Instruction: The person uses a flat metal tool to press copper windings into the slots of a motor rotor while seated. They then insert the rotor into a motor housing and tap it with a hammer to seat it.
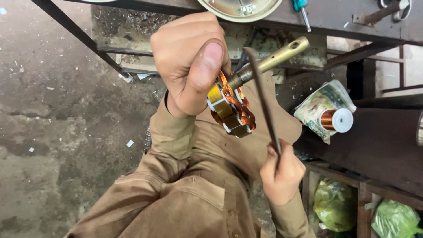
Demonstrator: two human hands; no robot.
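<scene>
Hands (190, 61) (282, 174) grip copper-wound stator (231, 105), thin rod (263, 94).

Stator (231, 108): bright copper-orange windings, yellow insulation strips, on a dull brass-coloured shaft (275, 57). Flat stick (263, 97) dark brown; sleeves (176, 132) plain tan-brown; wire spool (337, 120) copper with a white end cap. Bags (337, 205) yellow-green, screwdriver handle (299, 4) teal, floor (53, 110) mottled grey.

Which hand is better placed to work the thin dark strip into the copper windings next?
Probably the right hand: it pinches the thin dark flat strip, which slants up past the copper-wound stator core. The left hand is fully occupied gripping that core.
</scene>
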